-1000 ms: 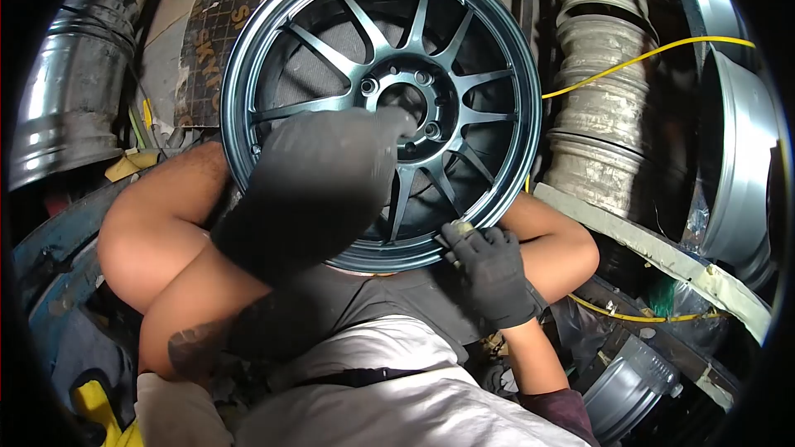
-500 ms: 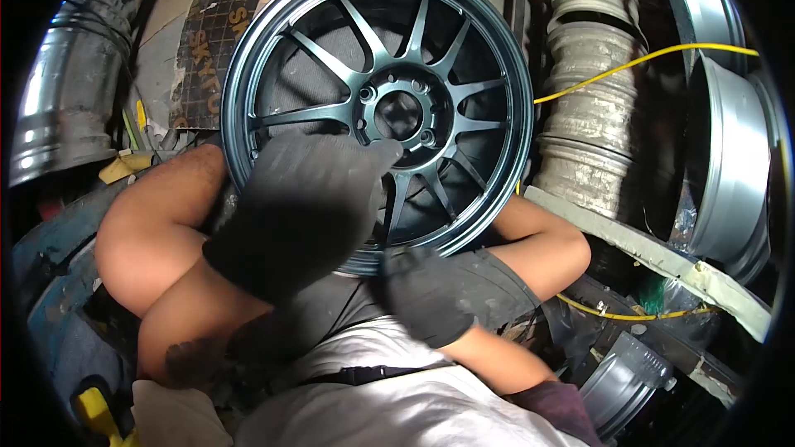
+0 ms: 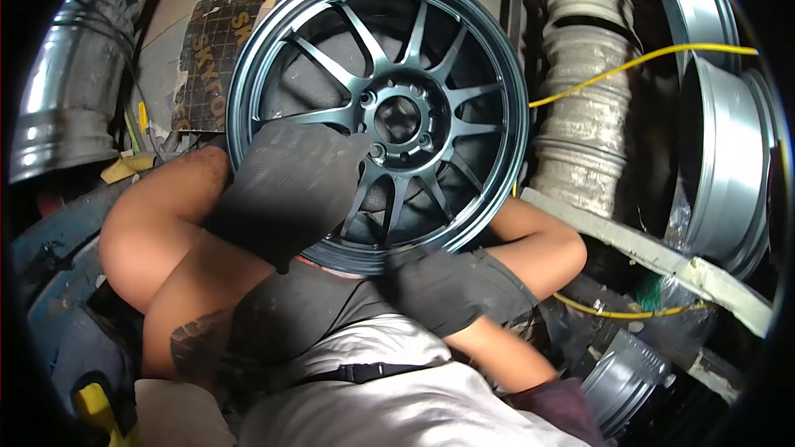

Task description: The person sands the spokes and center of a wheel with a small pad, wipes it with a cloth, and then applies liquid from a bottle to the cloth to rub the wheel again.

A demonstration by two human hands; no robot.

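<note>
A dark blue-green multi-spoke wheel rim [image 3: 500,175] is propped in front of my body, between my bent legs. My left hand [image 3: 290,186], in a dark work glove, lies over the lower left spokes near the hub. Its fingers are smeared by motion and merge with the glove, so whether anything is in them cannot be made out. At the bottom edge of the rim, my right hand [image 3: 439,290], also in a dark glove, grips the lip. The right fingertips are dark and partly blurred.
A stack of dull, worn rims [image 3: 584,91] stands at the right, with silvery rims [image 3: 729,157] beyond it. A yellow hose [image 3: 629,70] crosses there. Printed cardboard [image 3: 207,66] and a shiny metal cylinder [image 3: 70,74] are at the left. Another silver rim [image 3: 617,385] lies lower right.
My left hand has drawn slightly back from the hub, toward the lower left, uncovering more of the hub and spokes. The wheel rim has shifted slightly in view. My right hand stays at its lower edge.
</note>
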